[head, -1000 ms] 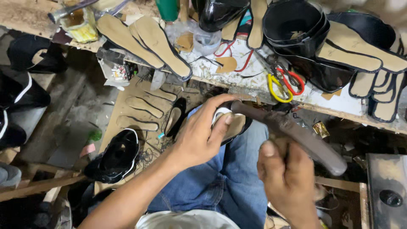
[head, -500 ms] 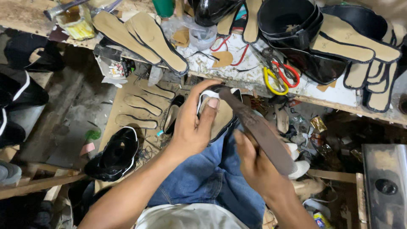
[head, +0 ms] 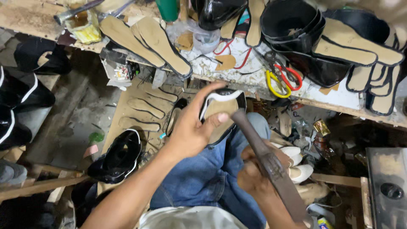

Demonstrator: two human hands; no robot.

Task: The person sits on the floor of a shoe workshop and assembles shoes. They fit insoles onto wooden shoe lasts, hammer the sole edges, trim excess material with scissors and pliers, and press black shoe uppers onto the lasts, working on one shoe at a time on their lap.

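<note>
Workbench (head: 339,91) up top is crowded with 2 stacked black shoe uppers (head: 296,29) holding tan insoles (head: 356,46). Over our lap, our left hand (head: 193,127) curls around the shoe sole (head: 222,112), stiff and light we reckon, best gripped by its edges. Our right hand (head: 254,176) is fisted round the long dark tool (head: 271,163), its tip on the sole

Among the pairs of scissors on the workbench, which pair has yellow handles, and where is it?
The yellow-handled scissors lie on the white workbench top, left of and partly crossing the red-handled scissors. Only handle colour separates them.
</note>
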